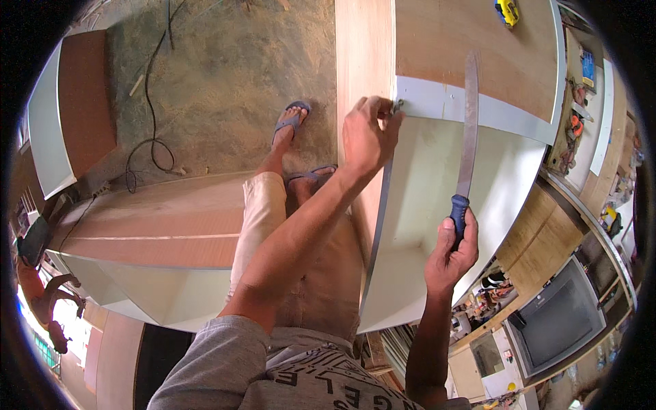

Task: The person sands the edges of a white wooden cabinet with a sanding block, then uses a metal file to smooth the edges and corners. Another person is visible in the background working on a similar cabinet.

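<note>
My right hand [452, 254] is wrapped round the blue handle of a long flat file [470, 130]. Its grey blade points away from me, above the open cabinet [540, 147]. At the cabinet's left edge, my left hand [371, 133] has its thumb and fingers drawn together beside the end of a white rail [427, 97]. A small dark bit shows by those fingertips; what it is, and whether they grip it, I cannot make out. The cabinet has pale inner walls and a brown wood panel [471, 41] beyond the rail.
A yellow tape measure [507, 12] lies on the brown panel. Hand tools [577, 126] crowd a bench at right, near an old television [560, 318]. A black cable [152, 102] winds over the dusty floor at left. Another cabinet [164, 253] lies left of my legs; a person [42, 294] is beyond.
</note>
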The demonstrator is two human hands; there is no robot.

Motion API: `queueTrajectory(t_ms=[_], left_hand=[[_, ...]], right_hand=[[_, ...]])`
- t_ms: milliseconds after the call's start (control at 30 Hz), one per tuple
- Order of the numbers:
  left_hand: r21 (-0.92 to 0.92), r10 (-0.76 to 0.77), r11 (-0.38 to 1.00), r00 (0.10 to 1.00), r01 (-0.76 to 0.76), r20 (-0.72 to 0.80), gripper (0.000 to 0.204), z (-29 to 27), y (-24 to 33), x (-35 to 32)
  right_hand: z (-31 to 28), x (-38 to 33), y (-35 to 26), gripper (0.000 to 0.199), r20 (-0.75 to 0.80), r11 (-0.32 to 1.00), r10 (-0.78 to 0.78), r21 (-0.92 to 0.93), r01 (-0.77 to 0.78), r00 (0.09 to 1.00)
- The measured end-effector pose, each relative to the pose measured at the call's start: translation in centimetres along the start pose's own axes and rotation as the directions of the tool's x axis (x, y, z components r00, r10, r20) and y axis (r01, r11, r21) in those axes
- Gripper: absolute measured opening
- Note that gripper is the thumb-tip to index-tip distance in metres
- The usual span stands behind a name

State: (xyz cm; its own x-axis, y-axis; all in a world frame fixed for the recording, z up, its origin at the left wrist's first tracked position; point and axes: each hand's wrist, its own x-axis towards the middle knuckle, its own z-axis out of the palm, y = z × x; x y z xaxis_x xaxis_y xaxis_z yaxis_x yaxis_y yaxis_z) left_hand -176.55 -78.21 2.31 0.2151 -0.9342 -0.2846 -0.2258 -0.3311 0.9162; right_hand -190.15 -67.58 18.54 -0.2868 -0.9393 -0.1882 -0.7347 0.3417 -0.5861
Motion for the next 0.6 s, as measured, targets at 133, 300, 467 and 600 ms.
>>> queueTrajectory(t_ms=[133,300,467,600], left_hand=[[-0.051,-0.124,0.991,0.992,0.124,0.01,0.022,-0.1,0.8,1.1],[-0.13,-0.158,0.981,0.983,0.145,-0.096,0.021,-3.3,-4.6,3.6],[0.226,-0.253,0.941,0.967,0.252,-0.026,0.041,-6.0,-8.0,2.8],[-0.092,-0.325,0.929,0.908,0.359,0.265,0.06,-3.2,-7.2,-1.4]], right_hand=[[0.4,-3.2,2.4,0.035,-0.029,0.997,-0.075,0.031,0.076,0.997],[2.3,-6.9,4.7,0.034,-0.002,0.996,0.003,0.086,-0.002,1.0],[5.7,-8.5,5.6,0.04,0.124,0.987,-0.13,0.114,0.116,0.984],[8.1,-7.5,5.2,0.042,0.232,0.999,0.051,-0.008,-0.05,0.971]])
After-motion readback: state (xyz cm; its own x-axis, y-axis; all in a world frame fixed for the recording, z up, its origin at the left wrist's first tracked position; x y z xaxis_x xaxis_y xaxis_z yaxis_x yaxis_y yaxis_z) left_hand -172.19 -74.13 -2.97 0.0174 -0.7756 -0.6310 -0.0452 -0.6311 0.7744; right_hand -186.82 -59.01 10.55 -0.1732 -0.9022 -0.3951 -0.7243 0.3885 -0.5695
